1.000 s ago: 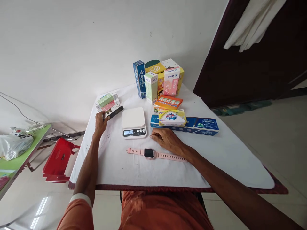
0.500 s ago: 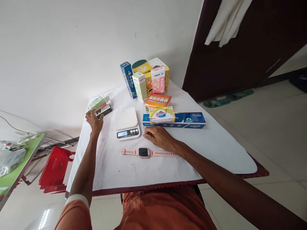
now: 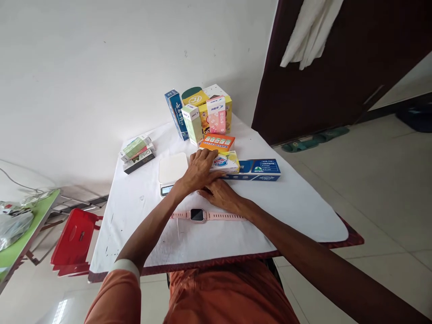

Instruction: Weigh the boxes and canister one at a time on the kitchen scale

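My left hand [image 3: 198,170] reaches across the table, fingers stretched out over the left end of a yellow and white soap box [image 3: 227,162]; it touches the box without a closed grip. That box lies on a long blue box [image 3: 259,169]. Just below it, my right hand [image 3: 221,196] rests flat on the white tablecloth, fingers apart, holding nothing. A white kitchen scale [image 3: 172,169] stands left of my left hand with its pan bare. In front of both hands a pink smartwatch [image 3: 197,215] lies flat.
An orange flat box [image 3: 218,142] lies behind the soap box, and several upright cartons [image 3: 199,112] stand at the table's far edge. A stack of flat boxes [image 3: 138,153] sits at the far left. A red folded chair [image 3: 76,236] and green table [image 3: 20,229] are on the left.
My left hand has left the stack of flat boxes and swung right, over the scale, onto the soap box. The right hand has stayed put. The camera has turned slightly right.
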The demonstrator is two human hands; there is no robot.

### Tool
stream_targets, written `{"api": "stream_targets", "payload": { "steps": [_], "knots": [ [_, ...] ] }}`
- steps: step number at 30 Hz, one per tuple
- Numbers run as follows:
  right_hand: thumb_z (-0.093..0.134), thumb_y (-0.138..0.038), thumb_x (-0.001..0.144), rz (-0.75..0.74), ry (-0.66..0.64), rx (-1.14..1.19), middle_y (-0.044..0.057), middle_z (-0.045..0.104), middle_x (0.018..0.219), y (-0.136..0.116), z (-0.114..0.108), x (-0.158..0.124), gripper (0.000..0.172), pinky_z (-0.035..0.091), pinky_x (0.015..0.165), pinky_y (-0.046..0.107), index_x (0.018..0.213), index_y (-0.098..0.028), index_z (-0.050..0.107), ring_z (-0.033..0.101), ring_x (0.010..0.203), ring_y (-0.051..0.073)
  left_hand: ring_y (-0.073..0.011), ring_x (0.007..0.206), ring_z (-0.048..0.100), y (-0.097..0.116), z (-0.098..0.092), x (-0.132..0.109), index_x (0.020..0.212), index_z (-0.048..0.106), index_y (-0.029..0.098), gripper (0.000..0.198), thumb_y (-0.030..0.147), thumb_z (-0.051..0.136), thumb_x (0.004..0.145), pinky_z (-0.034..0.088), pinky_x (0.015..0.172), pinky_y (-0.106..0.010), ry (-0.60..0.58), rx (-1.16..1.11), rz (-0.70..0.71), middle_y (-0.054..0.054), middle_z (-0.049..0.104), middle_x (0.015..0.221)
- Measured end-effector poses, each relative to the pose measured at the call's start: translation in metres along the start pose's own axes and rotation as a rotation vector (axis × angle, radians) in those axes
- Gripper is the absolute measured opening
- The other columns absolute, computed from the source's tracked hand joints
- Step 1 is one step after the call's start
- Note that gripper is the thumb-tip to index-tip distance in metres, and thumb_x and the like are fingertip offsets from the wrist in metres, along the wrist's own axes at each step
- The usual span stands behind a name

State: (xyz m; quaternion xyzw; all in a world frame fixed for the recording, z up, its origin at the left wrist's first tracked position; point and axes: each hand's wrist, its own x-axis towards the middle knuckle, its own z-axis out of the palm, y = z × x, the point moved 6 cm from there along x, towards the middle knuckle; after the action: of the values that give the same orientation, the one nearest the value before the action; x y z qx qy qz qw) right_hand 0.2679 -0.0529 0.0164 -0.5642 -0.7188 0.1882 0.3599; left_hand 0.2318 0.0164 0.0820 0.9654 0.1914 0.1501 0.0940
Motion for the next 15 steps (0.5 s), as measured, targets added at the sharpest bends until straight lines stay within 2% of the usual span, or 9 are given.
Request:
{"api": "stream_targets", "payload": {
  "steps": [2, 4, 8, 12, 15],
  "knots": [
    [0.061, -0.020, 0.098, 0.000, -0.006, -0.009, 0.013, 0.081, 0.100, 0.001, 0.002, 0.000, 0.017, 0.055, 0.088, 0.041, 0.093, -0.017, 0.077, 0.073, 0.098, 0.030, -0.0357, 0.121, 0.058, -0.004, 0.004, 0.001, 0.139, 0.060, 0.020, 0.067, 0.068, 0.070, 0.092, 0.047, 0.104, -0.054, 0.005, -0.015, -0.021, -0.016, 0.064, 0.129],
    [0.062, -0.020, 0.098, -0.001, 0.004, -0.009, 0.013, 0.081, 0.101, 0.002, 0.002, 0.000, 0.015, 0.055, 0.088, 0.040, 0.094, -0.018, 0.077, 0.073, 0.098, 0.030, -0.0348, 0.121, 0.059, -0.006, 0.000, -0.002, 0.138, 0.060, 0.020, 0.068, 0.069, 0.070, 0.091, 0.049, 0.102, -0.052, 0.037, -0.079, -0.028, -0.016, 0.064, 0.129],
    [0.063, -0.019, 0.098, 0.031, -0.012, 0.010, 0.008, 0.078, 0.087, 0.002, 0.003, 0.000, 0.014, 0.050, 0.075, 0.034, 0.087, -0.019, 0.072, 0.071, 0.081, 0.024, -0.0306, 0.117, 0.063, -0.017, -0.031, -0.024, 0.137, 0.060, 0.023, 0.065, 0.068, 0.070, 0.092, 0.052, 0.101, -0.048, 0.177, -0.215, -0.071, -0.013, 0.065, 0.126],
    [0.064, -0.018, 0.097, 0.031, -0.001, 0.048, 0.005, 0.074, 0.080, -0.001, 0.000, -0.001, 0.017, 0.043, 0.070, 0.030, 0.080, -0.020, 0.066, 0.067, 0.075, 0.020, -0.0290, 0.111, 0.065, -0.049, -0.070, -0.061, 0.132, 0.064, 0.024, 0.062, 0.064, 0.079, 0.087, 0.053, 0.098, -0.045, 0.287, -0.192, -0.166, -0.010, 0.066, 0.121],
    [0.065, -0.021, 0.097, 0.022, 0.013, 0.071, 0.003, 0.070, 0.076, -0.003, -0.003, -0.003, 0.017, 0.041, 0.069, 0.029, 0.080, -0.020, 0.064, 0.063, 0.071, 0.018, -0.0297, 0.110, 0.065, -0.082, -0.084, -0.091, 0.127, 0.067, 0.023, 0.057, 0.058, 0.084, 0.084, 0.053, 0.097, -0.045, 0.319, -0.146, -0.273, -0.010, 0.066, 0.118]
  ]
}}
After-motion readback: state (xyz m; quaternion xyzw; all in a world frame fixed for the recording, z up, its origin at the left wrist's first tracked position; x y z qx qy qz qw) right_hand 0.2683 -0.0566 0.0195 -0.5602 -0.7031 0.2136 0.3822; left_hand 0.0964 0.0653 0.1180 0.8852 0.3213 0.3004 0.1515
